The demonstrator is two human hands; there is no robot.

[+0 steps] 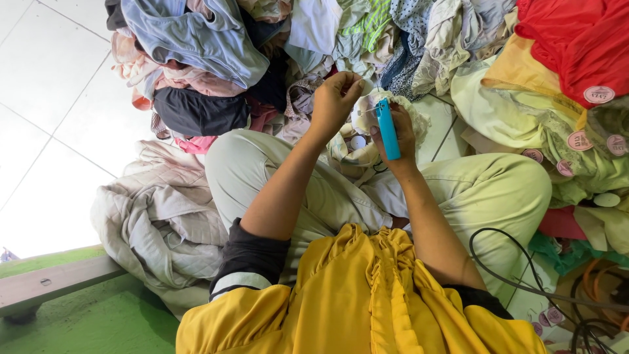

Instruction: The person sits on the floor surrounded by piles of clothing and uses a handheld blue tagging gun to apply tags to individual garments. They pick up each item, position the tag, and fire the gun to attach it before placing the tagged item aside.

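The left hand [335, 98] has its fingers pinched together on a bit of the pale garment [367, 131], at mid-scene above the lap. Just right of it, the right hand [396, 134] grips a blue tagging tool [387, 128], upright in the picture, its long axis running near to far with its tip pointing away toward the clothes pile [275, 46]. Far right, round pink tags [599, 94] sit on red and yellow-green garments, and more lie near the black cable [524, 285].

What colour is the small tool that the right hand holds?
The tool in the right hand is bright blue, seen in the head view.
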